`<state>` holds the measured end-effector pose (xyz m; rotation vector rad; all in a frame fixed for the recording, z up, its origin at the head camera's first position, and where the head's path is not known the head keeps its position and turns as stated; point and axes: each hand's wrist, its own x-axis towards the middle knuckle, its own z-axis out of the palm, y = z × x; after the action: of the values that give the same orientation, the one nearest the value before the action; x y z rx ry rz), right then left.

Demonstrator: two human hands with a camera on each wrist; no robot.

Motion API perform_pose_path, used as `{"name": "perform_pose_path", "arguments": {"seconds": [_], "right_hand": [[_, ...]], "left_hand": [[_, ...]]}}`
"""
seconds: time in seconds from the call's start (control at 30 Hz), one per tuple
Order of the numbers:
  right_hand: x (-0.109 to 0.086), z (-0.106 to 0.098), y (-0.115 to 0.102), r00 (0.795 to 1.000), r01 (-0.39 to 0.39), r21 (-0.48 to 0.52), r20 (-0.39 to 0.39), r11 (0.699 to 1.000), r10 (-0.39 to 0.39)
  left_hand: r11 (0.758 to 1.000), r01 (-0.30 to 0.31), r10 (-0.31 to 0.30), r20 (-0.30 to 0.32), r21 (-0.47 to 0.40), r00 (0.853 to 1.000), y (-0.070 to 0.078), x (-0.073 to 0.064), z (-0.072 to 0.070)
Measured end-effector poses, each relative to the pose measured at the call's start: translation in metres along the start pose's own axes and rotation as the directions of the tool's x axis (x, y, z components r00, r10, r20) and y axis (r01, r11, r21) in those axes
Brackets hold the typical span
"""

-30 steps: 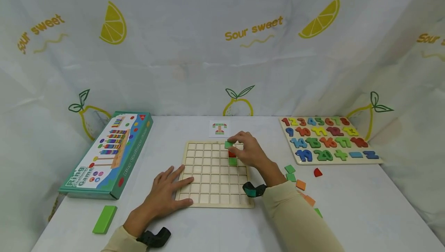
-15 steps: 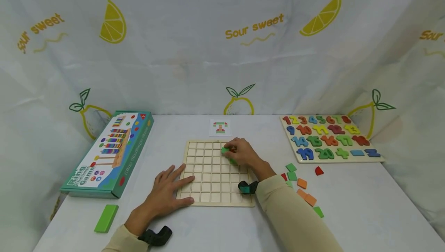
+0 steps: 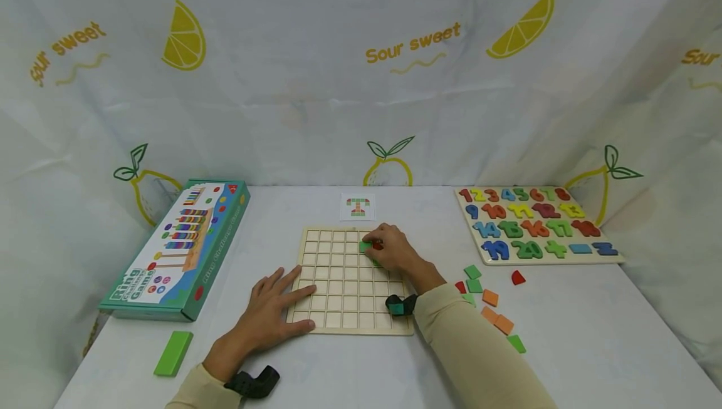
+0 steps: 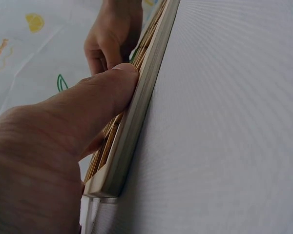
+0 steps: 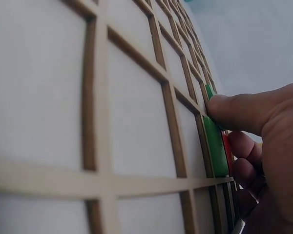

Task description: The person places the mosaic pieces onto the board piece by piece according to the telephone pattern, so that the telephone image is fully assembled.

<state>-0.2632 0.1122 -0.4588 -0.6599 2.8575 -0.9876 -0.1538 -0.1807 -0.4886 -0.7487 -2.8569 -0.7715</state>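
A wooden grid board lies on the table. My left hand rests on its left side with fingers spread, and the left wrist view has its thumb on the board's edge. Over the upper right cells, my right hand pinches a green square tile at the grid, thumb against it. In the right wrist view, another green tile sits in a cell below, with a red tile behind it. The right fingers partly cover these tiles.
Loose green, red and orange tiles lie right of the board. A pattern card stands behind it. A number puzzle board is at the back right. On the left are a game box and a green block.
My right hand has brought the green tile down and slightly left, from the board's top edge onto a cell beside the red tile. The left hand has stayed put.
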Motion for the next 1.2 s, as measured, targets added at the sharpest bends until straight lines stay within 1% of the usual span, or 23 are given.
{"name": "perform_pose_path", "arguments": {"seconds": [0.1, 0.23, 0.33, 0.43, 0.63, 0.8, 0.87, 0.97, 1.1, 1.2], "right_hand": [[-0.001, -0.001, 0.000, 1.000, -0.003, -0.001, 0.008, 1.000, 0.003], [-0.003, -0.010, 0.000, 0.998, 0.063, -0.002, -0.005, 0.998, -0.063], [-0.007, -0.025, -0.001, 0.994, 0.099, 0.008, -0.044, 0.995, -0.098], [-0.014, -0.045, -0.007, 0.990, 0.100, 0.011, -0.100, 0.995, -0.098], [-0.040, -0.087, -0.017, 0.972, 0.114, -0.050, -0.203, 0.992, -0.121], [-0.066, -0.112, -0.014, 0.953, 0.146, -0.078, -0.255, 0.986, -0.161], [-0.077, -0.120, -0.009, 0.948, 0.147, -0.088, -0.273, 0.985, -0.166], [-0.093, -0.128, -0.001, 0.945, 0.129, -0.092, -0.291, 0.987, -0.151], [-0.110, -0.134, 0.010, 0.950, 0.087, -0.083, -0.292, 0.993, -0.108], [-0.120, -0.137, 0.018, 0.955, 0.058, -0.075, -0.287, 0.995, -0.078]], "left_hand": [[1.000, -0.005, 0.005, -0.009, -0.003, 1.000, 0.000, 0.000, 0.000], [1.000, 0.000, 0.000, -0.008, -0.012, 1.000, 0.000, 0.000, 0.000], [1.000, 0.008, -0.008, -0.001, -0.015, 1.000, 0.001, 0.000, 0.001], [1.000, 0.010, -0.010, 0.001, -0.009, 1.000, 0.001, 0.000, 0.001], [1.000, 0.000, 0.000, -0.004, -0.003, 1.000, -0.001, 0.000, 0.001], [1.000, -0.002, 0.002, -0.002, -0.008, 1.000, -0.003, 0.000, 0.003], [1.000, 0.001, -0.001, 0.003, -0.006, 1.000, -0.004, 0.001, 0.004], [1.000, 0.006, -0.006, 0.009, -0.001, 1.000, -0.004, 0.001, 0.004], [1.000, 0.010, -0.010, 0.012, 0.007, 1.000, -0.003, 0.001, 0.003], [1.000, 0.010, -0.010, 0.009, 0.008, 1.000, -0.003, 0.000, 0.002]]}}
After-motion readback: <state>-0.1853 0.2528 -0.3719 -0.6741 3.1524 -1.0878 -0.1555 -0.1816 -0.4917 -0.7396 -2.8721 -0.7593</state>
